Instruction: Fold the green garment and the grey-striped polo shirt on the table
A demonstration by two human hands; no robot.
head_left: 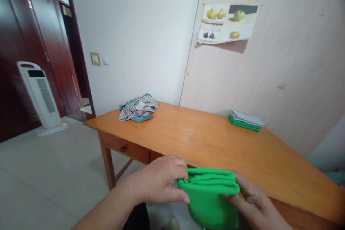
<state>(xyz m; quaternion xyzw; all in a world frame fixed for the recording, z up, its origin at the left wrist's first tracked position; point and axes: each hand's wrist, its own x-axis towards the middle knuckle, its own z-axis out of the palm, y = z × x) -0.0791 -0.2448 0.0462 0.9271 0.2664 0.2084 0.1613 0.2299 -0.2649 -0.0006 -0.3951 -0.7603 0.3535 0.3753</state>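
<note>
A bright green cloth [211, 196], folded into a thick pad, is held at the near edge of the wooden table [205, 140]. My left hand [159, 181] pinches its left end, fingers curled over the top folds and thumb below. My right hand [254, 203] grips the cloth's right side, partly hidden behind it. Both hands are closed on the cloth.
A crumpled heap of striped and blue cloths [138, 108] lies on the table's far left corner. A neat stack of folded green and pale cloths [245, 120] sits by the wall. A white tower heater [40, 97] stands on the tiled floor to the left, beside a dark door.
</note>
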